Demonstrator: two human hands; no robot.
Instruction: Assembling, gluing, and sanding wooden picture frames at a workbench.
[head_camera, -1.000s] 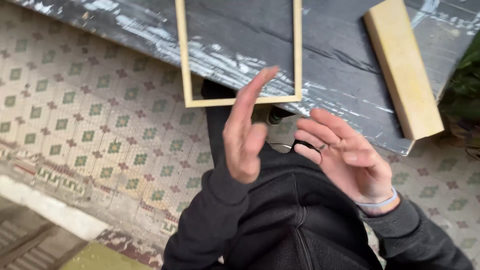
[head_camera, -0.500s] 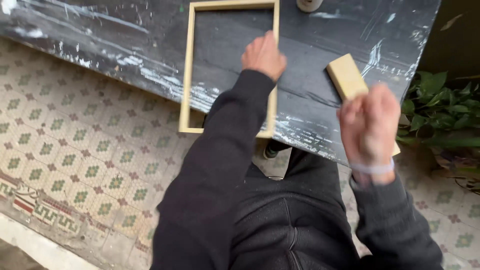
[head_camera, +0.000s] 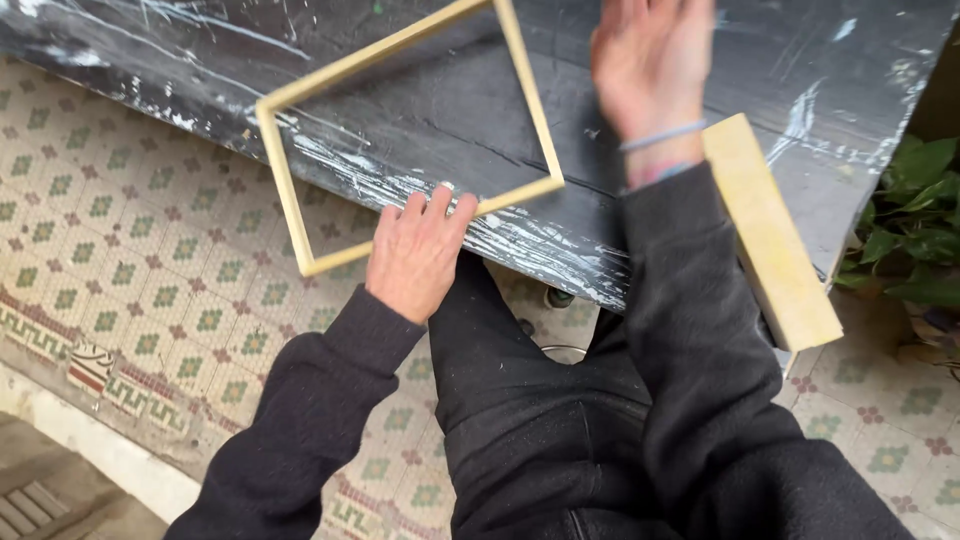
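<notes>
- closest to the camera: the person's dark trousers (head_camera: 540, 420) and black sleeves, standing over a patterned tile floor (head_camera: 130, 250).
- left hand (head_camera: 415, 255) is at the near rail of the thin wooden frame (head_camera: 285, 215). fingers are laid over the rail and the thumb is hidden, so it looks like a light grip on that edge, but i can't fully tell if it's pinching or just resting on it.
- the frame now sits skewed, one corner hanging out past the edge of the black paint-streaked table (head_camera: 450, 120) and over the floor. half a second ago it lay square on the top with the left hand reaching up to its far side, so it's been pulled toward the body and rotated.
- my read: the frame is being picked up or repositioned, not just left lying there.
- right hand (head_camera: 650, 60) is up over the tabletop, blurred, fingers spread open, holding nothing. thin bands on the wrist. half a second back it was a loose fist lower down near the block.
- the pale wooden block (head_camera: 770, 240) lies on the table's right side, its near end sticking out past the edge, just beside the right sleeve. it doesn't seem to have been moved.
- far right: a green leafy plant (head_camera: 915, 230) beside the table.
</notes>
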